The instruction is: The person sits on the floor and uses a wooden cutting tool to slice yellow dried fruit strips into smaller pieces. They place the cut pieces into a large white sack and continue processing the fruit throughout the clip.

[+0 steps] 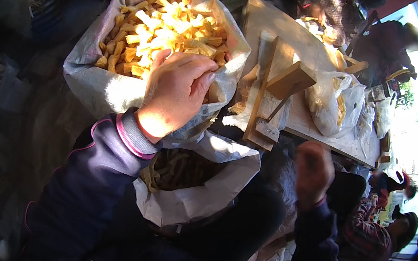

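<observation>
My left hand [180, 85] reaches over the near side of a white woven sack [92, 82]. The sack is heaped with short, fibrous yellow pieces [147, 26], perhaps cut plant stalks. Its fingertips point down among them and are partly hidden, so I cannot tell whether it holds a piece. Off to the right, my right hand [312, 174] is blurred by motion near the table edge; its fingers look curled, and their contents are unclear. Between my hands lies a wooden jig [270, 95], a long board with a raised block and a thin slanting bar.
Below the sack, a white bag [219, 197] gapes, holding shadowed strips. A wooden table [268, 16] carries the jig and a clear plastic bag [324, 107] with yellow strips. Another person's hand [319, 14] is at the far end. More people sit at right.
</observation>
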`<state>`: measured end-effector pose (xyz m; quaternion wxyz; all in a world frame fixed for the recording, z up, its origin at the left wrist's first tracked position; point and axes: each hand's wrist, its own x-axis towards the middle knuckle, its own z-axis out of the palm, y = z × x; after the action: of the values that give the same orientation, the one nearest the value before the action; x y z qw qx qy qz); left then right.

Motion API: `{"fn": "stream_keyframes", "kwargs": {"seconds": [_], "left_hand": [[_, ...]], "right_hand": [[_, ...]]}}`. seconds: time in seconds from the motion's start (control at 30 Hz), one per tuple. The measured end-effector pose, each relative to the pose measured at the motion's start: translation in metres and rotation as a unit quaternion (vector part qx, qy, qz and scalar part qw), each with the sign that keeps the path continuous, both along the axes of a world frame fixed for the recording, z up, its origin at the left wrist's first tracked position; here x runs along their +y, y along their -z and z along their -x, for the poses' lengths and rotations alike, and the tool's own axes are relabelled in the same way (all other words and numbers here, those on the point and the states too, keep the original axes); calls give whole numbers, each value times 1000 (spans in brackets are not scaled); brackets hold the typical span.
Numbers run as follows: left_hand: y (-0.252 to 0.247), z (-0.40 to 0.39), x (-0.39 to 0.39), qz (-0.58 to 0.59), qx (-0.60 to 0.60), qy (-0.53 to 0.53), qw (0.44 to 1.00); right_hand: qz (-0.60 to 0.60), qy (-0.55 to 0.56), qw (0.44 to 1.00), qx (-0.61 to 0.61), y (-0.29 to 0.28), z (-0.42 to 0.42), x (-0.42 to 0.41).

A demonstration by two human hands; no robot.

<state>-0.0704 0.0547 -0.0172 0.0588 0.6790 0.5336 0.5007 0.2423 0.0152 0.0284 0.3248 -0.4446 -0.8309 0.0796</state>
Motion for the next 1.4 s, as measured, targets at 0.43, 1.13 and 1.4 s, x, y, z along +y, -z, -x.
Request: {"fn": "stream_keyframes", "kwargs": {"seconds": [0.43,1.13,1.4], "left_hand": [[8,-11,11,-68,-30,44,996],[-9,-14,-34,-226,-54,221,947],[37,-67,-101,287,-4,585,758]], "right_hand": [[553,-52,812,-178,275,186,-110],[431,20,794,428,-22,69,-125],[567,-331,75,750,-109,12,-160]]}}
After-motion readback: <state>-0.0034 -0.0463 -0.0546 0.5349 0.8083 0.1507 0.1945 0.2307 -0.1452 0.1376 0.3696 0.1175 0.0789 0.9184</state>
